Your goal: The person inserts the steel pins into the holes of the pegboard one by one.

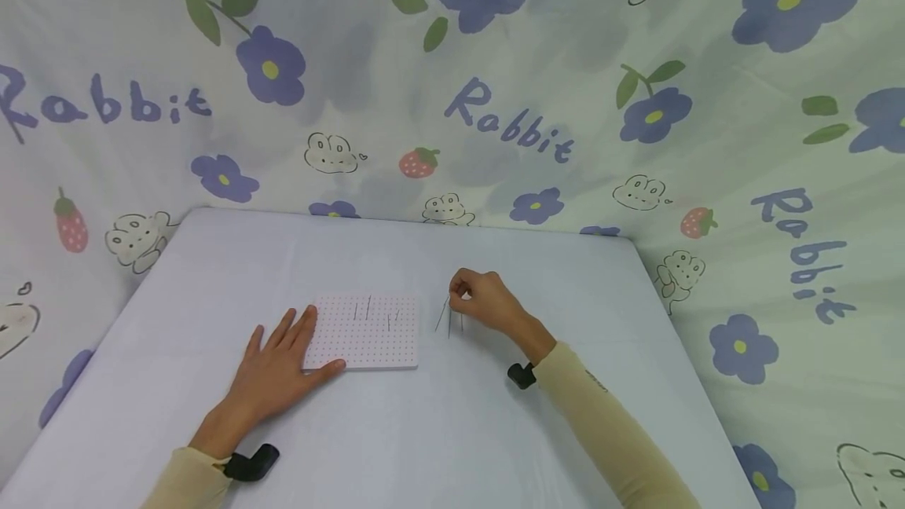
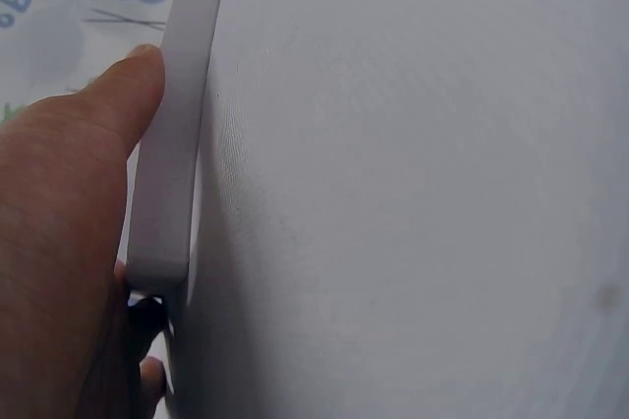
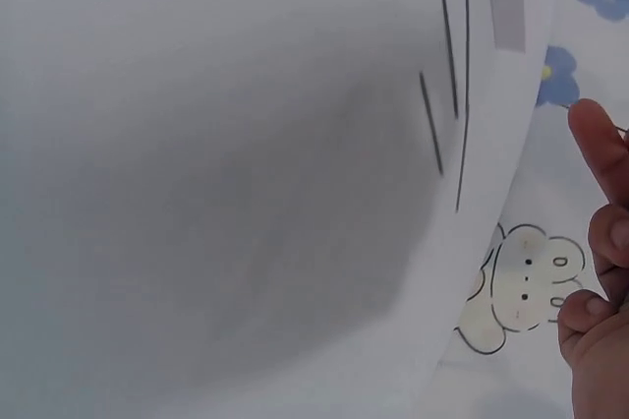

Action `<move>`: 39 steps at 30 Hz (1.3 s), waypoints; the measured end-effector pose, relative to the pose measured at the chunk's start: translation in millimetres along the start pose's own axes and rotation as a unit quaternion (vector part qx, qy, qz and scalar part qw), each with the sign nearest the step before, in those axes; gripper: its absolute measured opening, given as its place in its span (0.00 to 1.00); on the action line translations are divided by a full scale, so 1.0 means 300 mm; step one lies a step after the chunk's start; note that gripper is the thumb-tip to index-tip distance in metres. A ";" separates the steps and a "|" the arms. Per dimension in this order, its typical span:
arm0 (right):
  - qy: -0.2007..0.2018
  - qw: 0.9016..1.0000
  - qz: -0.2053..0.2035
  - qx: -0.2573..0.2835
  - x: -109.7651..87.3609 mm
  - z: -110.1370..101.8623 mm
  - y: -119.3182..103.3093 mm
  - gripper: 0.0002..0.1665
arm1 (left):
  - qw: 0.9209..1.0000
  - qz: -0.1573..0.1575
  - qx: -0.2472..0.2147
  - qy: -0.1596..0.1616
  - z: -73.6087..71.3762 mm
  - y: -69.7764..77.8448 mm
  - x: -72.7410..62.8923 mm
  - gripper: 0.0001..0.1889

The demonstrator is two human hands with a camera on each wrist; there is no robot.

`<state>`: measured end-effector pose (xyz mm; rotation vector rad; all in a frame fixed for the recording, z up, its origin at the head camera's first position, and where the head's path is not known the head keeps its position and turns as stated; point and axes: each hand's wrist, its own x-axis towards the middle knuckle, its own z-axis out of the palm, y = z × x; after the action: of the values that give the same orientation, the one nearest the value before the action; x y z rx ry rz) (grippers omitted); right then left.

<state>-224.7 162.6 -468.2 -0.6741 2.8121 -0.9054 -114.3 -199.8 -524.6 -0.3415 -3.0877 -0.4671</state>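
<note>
A white pegboard (image 1: 364,348) with rows of small holes lies left of centre, its front edge (image 2: 177,163) showing in the left wrist view. Several thin dark pins (image 1: 368,309) stand up from it. My left hand (image 1: 276,368) rests against the board, fingers straight along its left side and thumb at the front edge. To the right of the board, my right hand (image 1: 488,301) has thumb and index finger pinched together; a sliver of a thin dark pin shows at the fingertip in the right wrist view. Below that hand lie loose pins (image 3: 449,50) of different lengths.
The white-covered table (image 1: 424,438) stretches around the board on all sides. Behind it and along both sides hangs a curtain (image 1: 382,100) printed with flowers and rabbits. A black wrist camera (image 1: 253,463) sits on the left wrist, another camera (image 1: 522,375) on the right.
</note>
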 end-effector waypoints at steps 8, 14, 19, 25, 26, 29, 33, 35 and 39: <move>-0.014 1.000 -0.011 0.008 0.020 0.012 -0.052 0.03 | 1.000 -0.001 0.002 0.002 -0.003 0.003 -0.002 0.60; -0.027 0.999 -0.037 -0.001 0.042 0.036 -0.085 0.02 | 1.000 0.000 0.001 0.004 -0.003 0.006 -0.005 0.60; -0.033 0.998 -0.048 -0.013 0.063 0.056 -0.112 0.02 | 1.000 -0.001 -0.001 0.000 -0.003 0.005 -0.006 0.60; -0.042 0.997 -0.057 -0.033 0.084 0.074 -0.141 0.02 | 1.000 -0.001 -0.002 0.002 -0.003 0.006 -0.005 0.60; -0.043 0.997 -0.058 -0.037 0.087 0.076 -0.144 0.02 | 1.000 0.000 -0.002 0.003 -0.003 0.006 -0.005 0.60; -0.047 0.996 -0.061 -0.045 0.093 0.082 -0.152 0.02 | 1.000 0.000 0.000 0.004 -0.002 0.004 -0.005 0.60; -0.053 0.995 -0.067 -0.047 0.099 0.088 -0.161 0.03 | 1.000 -0.001 0.002 0.003 0.003 0.000 -0.003 0.60; -0.058 0.995 -0.068 -0.046 0.099 0.090 -0.164 0.03 | 1.000 -0.002 0.002 0.003 0.005 -0.001 -0.003 0.60; -0.070 0.994 -0.063 -0.050 0.099 0.096 -0.167 0.03 | 1.000 -0.003 0.000 0.001 0.006 -0.002 -0.004 0.60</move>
<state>-225.4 97.9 -461.8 -0.9007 2.7295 -0.7092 -113.1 -199.9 -526.6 -0.3307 -3.0876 -0.4665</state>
